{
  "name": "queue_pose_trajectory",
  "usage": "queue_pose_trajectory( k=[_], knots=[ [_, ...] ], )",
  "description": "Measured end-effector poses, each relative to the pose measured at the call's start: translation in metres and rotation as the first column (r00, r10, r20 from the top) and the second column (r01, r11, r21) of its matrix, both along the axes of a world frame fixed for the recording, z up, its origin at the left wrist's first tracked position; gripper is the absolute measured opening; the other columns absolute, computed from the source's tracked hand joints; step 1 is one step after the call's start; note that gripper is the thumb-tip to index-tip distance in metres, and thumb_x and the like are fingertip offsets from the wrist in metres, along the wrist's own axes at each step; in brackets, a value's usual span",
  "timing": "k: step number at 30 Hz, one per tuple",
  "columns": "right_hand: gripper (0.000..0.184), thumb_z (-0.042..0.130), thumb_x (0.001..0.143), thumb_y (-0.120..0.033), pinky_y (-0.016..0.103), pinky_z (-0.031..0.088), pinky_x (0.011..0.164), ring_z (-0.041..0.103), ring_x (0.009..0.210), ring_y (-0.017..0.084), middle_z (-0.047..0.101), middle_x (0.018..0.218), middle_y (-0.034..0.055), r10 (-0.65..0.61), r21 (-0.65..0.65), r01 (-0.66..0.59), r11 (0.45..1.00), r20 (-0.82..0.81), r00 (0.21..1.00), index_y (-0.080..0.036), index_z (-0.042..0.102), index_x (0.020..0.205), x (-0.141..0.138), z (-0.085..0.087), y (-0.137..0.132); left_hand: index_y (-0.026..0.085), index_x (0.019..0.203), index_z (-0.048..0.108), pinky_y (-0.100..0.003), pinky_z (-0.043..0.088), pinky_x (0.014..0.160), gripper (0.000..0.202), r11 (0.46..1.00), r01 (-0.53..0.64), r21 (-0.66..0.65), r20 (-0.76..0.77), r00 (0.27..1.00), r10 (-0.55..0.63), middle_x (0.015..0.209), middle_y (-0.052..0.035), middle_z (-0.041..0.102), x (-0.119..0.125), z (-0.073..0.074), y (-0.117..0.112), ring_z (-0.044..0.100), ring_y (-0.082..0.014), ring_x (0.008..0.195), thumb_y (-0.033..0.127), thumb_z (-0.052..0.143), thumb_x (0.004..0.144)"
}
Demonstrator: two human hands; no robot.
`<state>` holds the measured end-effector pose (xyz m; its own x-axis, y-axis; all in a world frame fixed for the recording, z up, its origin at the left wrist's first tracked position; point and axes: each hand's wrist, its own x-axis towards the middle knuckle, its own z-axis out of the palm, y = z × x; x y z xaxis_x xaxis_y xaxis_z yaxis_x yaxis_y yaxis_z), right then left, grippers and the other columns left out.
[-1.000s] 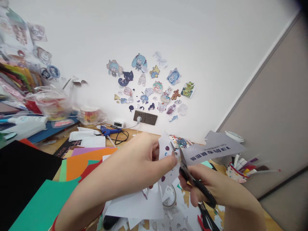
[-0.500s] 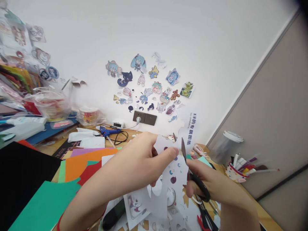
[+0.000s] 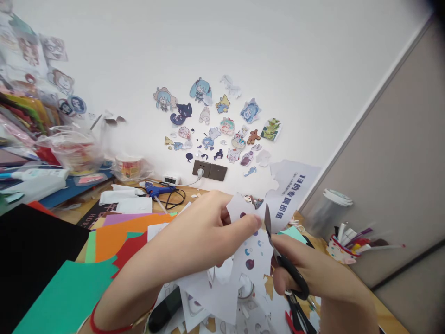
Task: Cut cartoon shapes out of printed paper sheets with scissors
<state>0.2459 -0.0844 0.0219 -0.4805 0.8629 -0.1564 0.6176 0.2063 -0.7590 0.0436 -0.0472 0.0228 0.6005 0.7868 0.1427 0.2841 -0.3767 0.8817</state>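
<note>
My left hand point(image 3: 208, 232) pinches a white printed sheet point(image 3: 253, 250) with small cartoon figures, thumb on top near its upper edge. My right hand point(image 3: 306, 273) grips black-handled scissors point(image 3: 278, 253), blades pointing up into the sheet just right of my left thumb. The sheet's loose upper part point(image 3: 292, 190), printed with blue characters, sticks up to the right. Its cut lower part point(image 3: 215, 297) hangs below my hands.
Coloured card sheets point(image 3: 114, 236) and a black sheet point(image 3: 31, 250) lie at the left. A blue glue gun point(image 3: 158, 189) lies near the wall sockets point(image 3: 210, 170). A pen cup point(image 3: 342, 248) and white container point(image 3: 330, 208) stand at the right. Stickers point(image 3: 222, 125) cover the wall.
The sheet has been turned in my hands: its printed flap swung from flat at the right to upright, then leaning right. The scissors stayed at the sheet, shifting slightly.
</note>
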Motion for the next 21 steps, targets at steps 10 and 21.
queue_pose_trajectory(
  k=[10, 21],
  knots=[
    [0.038, 0.054, 0.076, -0.056, 0.023, 0.041, 0.059, 0.044, 0.066, 0.013, 0.050, 0.076, 0.0002, 0.022, 0.115, -0.019, 0.993, -0.023, 0.999, -0.019, 0.051, 0.083, 0.000, -0.002, -0.001, 0.021, 0.065, 0.047, -0.017, 0.032, 0.033, 0.036, 0.994, -0.078, -0.071, 0.146, 0.985, 0.088, 0.045, 0.0068, 0.048, 0.000, -0.006, -0.004, 0.045, -0.0090, 0.039, 0.055, 0.049, 0.075],
    [0.052, 0.049, 0.069, -0.068, 0.022, 0.033, 0.051, 0.038, 0.059, 0.010, 0.044, 0.069, -0.0020, -0.037, 0.117, 0.046, 0.992, -0.072, 0.997, -0.017, 0.048, 0.081, 0.006, -0.012, 0.000, 0.027, 0.079, 0.058, -0.014, 0.037, 0.047, 0.018, 0.925, -0.241, 0.294, 0.243, 0.955, 0.172, 0.074, 0.0073, 0.061, 0.008, 0.005, -0.008, 0.052, -0.0080, 0.061, 0.042, 0.048, 0.081]
  ],
)
